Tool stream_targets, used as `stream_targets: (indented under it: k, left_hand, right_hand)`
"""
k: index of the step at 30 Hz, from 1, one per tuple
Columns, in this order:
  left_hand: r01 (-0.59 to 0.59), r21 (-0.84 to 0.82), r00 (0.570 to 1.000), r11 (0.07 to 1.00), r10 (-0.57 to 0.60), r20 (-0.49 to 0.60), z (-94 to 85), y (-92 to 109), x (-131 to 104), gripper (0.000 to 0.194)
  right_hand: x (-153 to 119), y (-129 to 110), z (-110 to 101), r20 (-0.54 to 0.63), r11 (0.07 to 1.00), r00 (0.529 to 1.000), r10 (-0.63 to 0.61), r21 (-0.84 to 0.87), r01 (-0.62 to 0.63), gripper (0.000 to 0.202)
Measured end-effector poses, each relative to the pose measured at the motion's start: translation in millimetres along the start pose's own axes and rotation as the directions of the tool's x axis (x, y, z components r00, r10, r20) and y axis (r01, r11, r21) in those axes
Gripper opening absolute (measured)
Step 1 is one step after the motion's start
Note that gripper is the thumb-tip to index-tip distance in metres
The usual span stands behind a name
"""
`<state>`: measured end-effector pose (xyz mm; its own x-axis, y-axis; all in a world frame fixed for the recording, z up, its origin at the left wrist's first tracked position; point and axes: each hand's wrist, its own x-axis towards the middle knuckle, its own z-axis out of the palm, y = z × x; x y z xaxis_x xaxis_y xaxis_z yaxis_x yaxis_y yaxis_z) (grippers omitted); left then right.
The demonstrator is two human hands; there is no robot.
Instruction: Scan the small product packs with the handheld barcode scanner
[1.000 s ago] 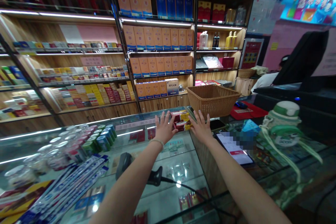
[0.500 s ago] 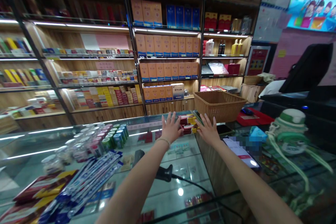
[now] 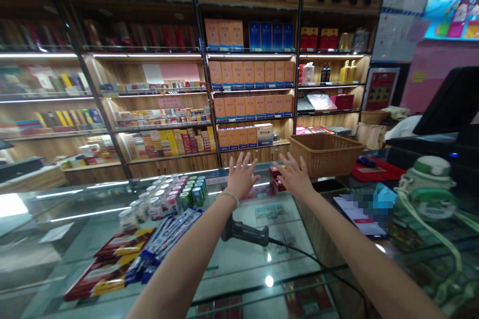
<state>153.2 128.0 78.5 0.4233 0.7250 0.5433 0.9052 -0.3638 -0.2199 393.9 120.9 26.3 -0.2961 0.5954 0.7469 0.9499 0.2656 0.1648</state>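
Both my hands reach out over the glass counter. My left hand, with a light bracelet at the wrist, has its fingers spread and holds nothing. It hovers to the left of a small stack of red and yellow packs. My right hand partly covers that stack, its fingers apart; whether it touches the packs is not clear. Below my left wrist lies a black handheld scanner with a cable. Left of my left arm are blue-and-white stick packs, red-and-yellow packets and rows of small round containers.
A wicker basket stands beyond my right hand. A phone, a green-and-white water bottle, a mouse on a red mat and a dark monitor are on the right. Stocked shelves line the back wall.
My left hand has moved left, away from the stack of packs. The right hand remains by the stack and covers more of its yellow part. The view has turned slightly left.
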Motion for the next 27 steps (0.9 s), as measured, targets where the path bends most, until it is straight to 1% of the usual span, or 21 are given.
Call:
stream_targets:
  k: [3,7,11,15,19,22,27]
  left_hand:
    - [-0.005,0.002,0.999,1.0,0.006,-0.04,-9.4,-13.8,-14.0,0.058]
    - [-0.033,0.012,0.998,0.999,0.034,-0.062,-20.0,-29.2,-31.6,0.056]
    - [-0.033,0.023,0.997,0.999,0.035,-0.065,-32.4,-39.6,-47.9,0.054]
    - [0.003,0.012,0.996,1.0,-0.002,-0.091,-44.7,-47.0,-66.4,0.048]
    - [0.021,0.005,0.993,1.0,-0.02,-0.119,-56.5,-53.2,-89.6,0.045]
    - [0.031,-0.004,0.991,1.0,-0.031,-0.128,-63.7,-57.5,-109.5,0.047]
    - [0.062,-0.01,0.987,0.998,-0.063,-0.151,-67.1,-64.9,-143.5,0.046]
  right_hand:
    - [5.6,-19.0,-8.6,-0.004,0.999,1.0,-0.018,0.035,0.019,0.048]
    - [10.8,-42.4,-20.5,-0.029,0.998,0.999,-0.034,0.05,0.035,0.044]
    - [15.1,-66.0,-36.4,-0.044,0.997,0.998,-0.05,0.055,0.053,0.042]
    - [15.4,-90.7,-50.6,-0.059,0.995,0.997,-0.044,0.083,0.049,0.04]
    - [9.0,-116.4,-62.1,-0.081,0.992,0.996,-0.04,0.114,0.049,0.041]
    - [0.9,-134.5,-70.2,-0.088,0.99,0.995,-0.044,0.132,0.056,0.04]
    - [-14.0,-156.5,-79.9,-0.114,0.986,0.993,-0.013,0.163,0.032,0.039]
